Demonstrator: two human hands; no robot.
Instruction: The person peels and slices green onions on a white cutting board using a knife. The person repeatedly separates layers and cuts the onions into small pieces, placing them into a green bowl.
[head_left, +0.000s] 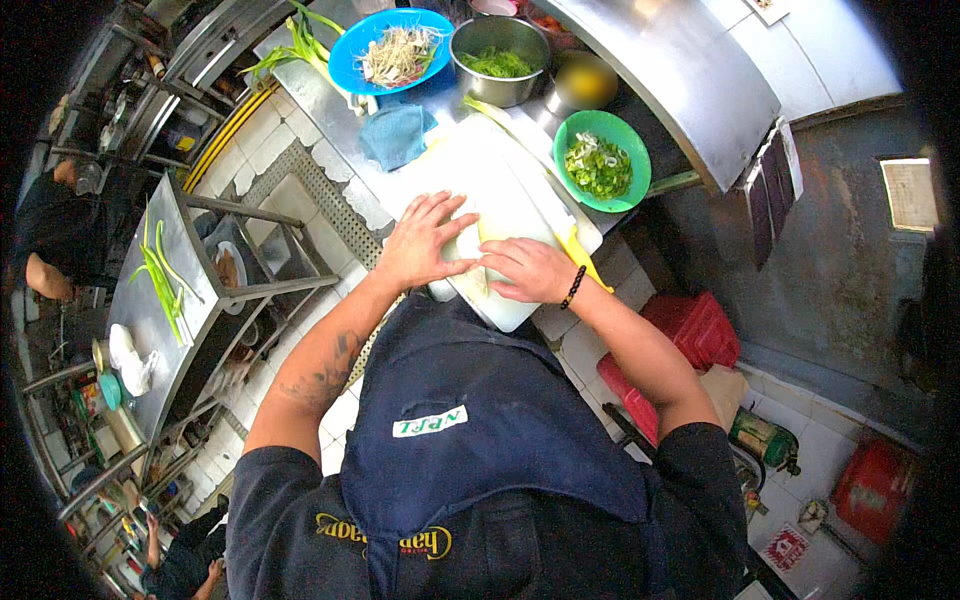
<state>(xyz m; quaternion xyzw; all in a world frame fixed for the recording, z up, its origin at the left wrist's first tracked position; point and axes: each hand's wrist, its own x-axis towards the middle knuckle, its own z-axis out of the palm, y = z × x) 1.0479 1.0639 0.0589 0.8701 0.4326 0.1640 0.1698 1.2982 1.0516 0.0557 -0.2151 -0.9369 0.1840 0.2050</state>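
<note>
On a white cutting board, a pale stalk piece, likely leek or spring onion, lies between my hands. My left hand holds it from the left, fingers spread and thumb against it. From the right, my right hand has its curled fingers on the piece, the fingertips close to my left thumb. Glare and my fingers hide part of it. A knife with a yellow handle lies right of my right hand, blade pointing away from me. Beyond the blade rests a long green-and-white stalk.
A green bowl of sliced green onion stands right of the board. Behind are a steel pot, a blue bowl of roots and a blue cloth. Another steel table stands left, with a person beyond it.
</note>
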